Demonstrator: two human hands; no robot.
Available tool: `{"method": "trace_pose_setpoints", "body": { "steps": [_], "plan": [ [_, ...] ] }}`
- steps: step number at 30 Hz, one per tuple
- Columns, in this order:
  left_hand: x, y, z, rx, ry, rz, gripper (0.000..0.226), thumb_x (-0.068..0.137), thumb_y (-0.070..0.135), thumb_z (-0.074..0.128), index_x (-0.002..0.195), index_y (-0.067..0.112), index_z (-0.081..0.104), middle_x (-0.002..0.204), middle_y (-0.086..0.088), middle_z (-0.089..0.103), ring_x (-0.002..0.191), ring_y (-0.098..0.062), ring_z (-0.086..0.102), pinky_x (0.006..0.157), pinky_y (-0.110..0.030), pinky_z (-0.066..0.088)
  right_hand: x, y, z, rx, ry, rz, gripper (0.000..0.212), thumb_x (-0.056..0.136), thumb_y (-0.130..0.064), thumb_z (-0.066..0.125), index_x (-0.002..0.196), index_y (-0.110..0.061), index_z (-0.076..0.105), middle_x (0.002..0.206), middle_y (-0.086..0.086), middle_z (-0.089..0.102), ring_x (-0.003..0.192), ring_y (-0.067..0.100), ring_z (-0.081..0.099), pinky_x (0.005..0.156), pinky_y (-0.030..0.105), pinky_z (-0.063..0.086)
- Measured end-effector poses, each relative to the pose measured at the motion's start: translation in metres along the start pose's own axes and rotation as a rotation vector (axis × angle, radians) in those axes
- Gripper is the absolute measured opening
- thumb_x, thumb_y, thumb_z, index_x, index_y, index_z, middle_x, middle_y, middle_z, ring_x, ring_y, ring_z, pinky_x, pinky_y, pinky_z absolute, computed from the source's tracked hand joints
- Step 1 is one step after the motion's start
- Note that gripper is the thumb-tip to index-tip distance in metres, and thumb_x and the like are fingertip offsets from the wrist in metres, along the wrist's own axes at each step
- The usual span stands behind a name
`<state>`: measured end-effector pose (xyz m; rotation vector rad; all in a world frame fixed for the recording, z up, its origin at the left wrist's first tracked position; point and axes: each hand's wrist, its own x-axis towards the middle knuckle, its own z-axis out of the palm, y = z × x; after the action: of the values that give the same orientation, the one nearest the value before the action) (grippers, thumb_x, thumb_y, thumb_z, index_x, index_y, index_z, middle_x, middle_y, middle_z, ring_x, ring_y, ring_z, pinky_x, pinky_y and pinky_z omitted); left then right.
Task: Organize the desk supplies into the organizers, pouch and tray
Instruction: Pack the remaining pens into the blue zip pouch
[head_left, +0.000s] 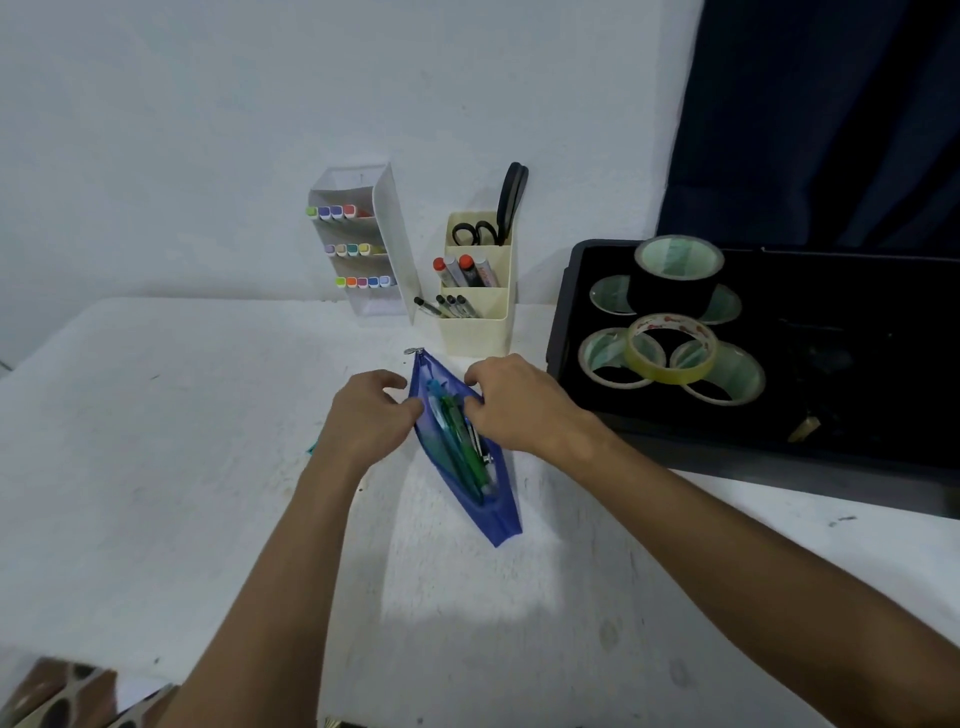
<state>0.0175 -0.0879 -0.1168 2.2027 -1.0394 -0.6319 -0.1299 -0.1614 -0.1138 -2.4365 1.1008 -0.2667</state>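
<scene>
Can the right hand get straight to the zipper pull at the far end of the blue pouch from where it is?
Probably yes. The right hand grips the blue pouch edge just below the zipper pull, and only bare table lies between.

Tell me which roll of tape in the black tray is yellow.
The yellow tape roll, resting tilted on two pale clear rolls at the near side of the black tray. The other rolls are black or pale greenish.

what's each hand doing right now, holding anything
Left hand: fingers pinching the left edge of the blue pouch.
Right hand: pinching the pouch's right edge, spreading it open.
</scene>
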Motion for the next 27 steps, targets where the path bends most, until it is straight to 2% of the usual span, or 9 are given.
{"method": "trace_pose_setpoints", "body": {
  "steps": [4,7,9,13,16,19,22,24,27],
  "plan": [
    [0.020,0.007,-0.004,-0.035,0.024,0.014,0.045,0.094,0.028,0.044,0.138,0.016,0.045,0.123,-0.012,0.062,0.086,-0.024,0.066,0.057,-0.029,0.051,0.004,-0.003,0.001,0.051,-0.063,0.012,0.028,0.090,-0.021,0.053,0.114,-0.009,0.061,0.108,0.012,0.062,0.086,0.026,0.061,0.066,0.031,0.051],
    [0.034,0.016,-0.011,0.078,-0.053,0.102,0.043,0.098,0.020,0.035,0.141,0.018,0.042,0.141,-0.010,0.049,0.115,-0.032,0.056,0.082,-0.040,0.055,0.011,-0.008,-0.002,0.131,-0.094,-0.001,0.029,0.091,-0.025,0.054,0.112,-0.008,0.065,0.107,0.013,0.065,0.089,0.026,0.063,0.074,0.034,0.055],
    [0.042,0.019,-0.014,0.161,-0.090,0.150,0.037,0.098,0.016,0.039,0.130,0.013,0.056,0.134,-0.011,0.056,0.114,-0.031,0.057,0.094,-0.046,0.051,0.020,-0.010,-0.003,0.167,-0.087,-0.008,0.031,0.095,-0.026,0.049,0.110,-0.007,0.068,0.111,0.013,0.067,0.093,0.026,0.063,0.076,0.032,0.052],
    [0.048,0.019,-0.015,0.197,-0.014,0.157,0.023,0.093,0.020,0.056,0.104,0.008,0.072,0.102,-0.010,0.072,0.085,-0.025,0.068,0.086,-0.042,0.056,0.048,-0.009,-0.008,0.159,-0.086,-0.025,0.032,0.097,-0.012,0.045,0.126,-0.009,0.060,0.129,0.010,0.059,0.114,0.023,0.056,0.088,0.027,0.044],
    [0.046,0.017,-0.014,0.029,0.006,0.135,0.020,0.090,0.018,0.062,0.101,0.005,0.072,0.093,-0.011,0.073,0.079,-0.023,0.071,0.084,-0.039,0.057,0.068,-0.007,-0.012,0.202,-0.156,-0.032,0.041,0.094,-0.002,0.046,0.134,-0.008,0.052,0.133,0.011,0.057,0.121,0.023,0.054,0.097,0.027,0.044],
    [0.039,0.016,-0.015,-0.195,-0.016,0.089,0.015,0.088,0.002,0.061,0.101,-0.002,0.068,0.093,-0.019,0.072,0.076,-0.024,0.072,0.074,-0.032,0.060,0.079,-0.006,-0.014,0.236,-0.252,-0.023,0.046,0.092,0.005,0.042,0.134,-0.008,0.053,0.131,0.012,0.057,0.111,0.029,0.059,0.078,0.030,0.053],
    [0.037,0.018,-0.017,-0.151,-0.070,0.102,0.014,0.089,0.002,0.059,0.097,0.004,0.070,0.090,-0.014,0.072,0.076,-0.023,0.070,0.066,-0.031,0.060,0.084,-0.004,-0.013,0.248,-0.315,-0.038,0.046,0.090,0.009,0.040,0.129,-0.008,0.058,0.117,0.017,0.064,0.083,0.028,0.064,0.052,0.025,0.053],
    [0.036,0.017,-0.018,-0.130,-0.125,0.086,0.015,0.087,0.008,0.062,0.099,0.006,0.069,0.089,-0.012,0.072,0.078,-0.023,0.069,0.066,-0.030,0.060,0.084,-0.002,-0.011,0.270,-0.335,-0.046,0.043,0.091,0.008,0.042,0.127,-0.007,0.059,0.112,0.018,0.066,0.076,0.025,0.064,0.046,0.021,0.052],
    [0.037,0.014,-0.015,-0.145,-0.112,0.103,0.012,0.085,0.012,0.066,0.092,0.006,0.072,0.085,-0.011,0.073,0.073,-0.022,0.069,0.068,-0.033,0.061,0.085,0.000,-0.009,0.322,-0.350,-0.042,0.041,0.093,0.005,0.044,0.128,-0.009,0.059,0.115,0.016,0.065,0.078,0.021,0.062,0.046,0.018,0.051]
  ]
}}
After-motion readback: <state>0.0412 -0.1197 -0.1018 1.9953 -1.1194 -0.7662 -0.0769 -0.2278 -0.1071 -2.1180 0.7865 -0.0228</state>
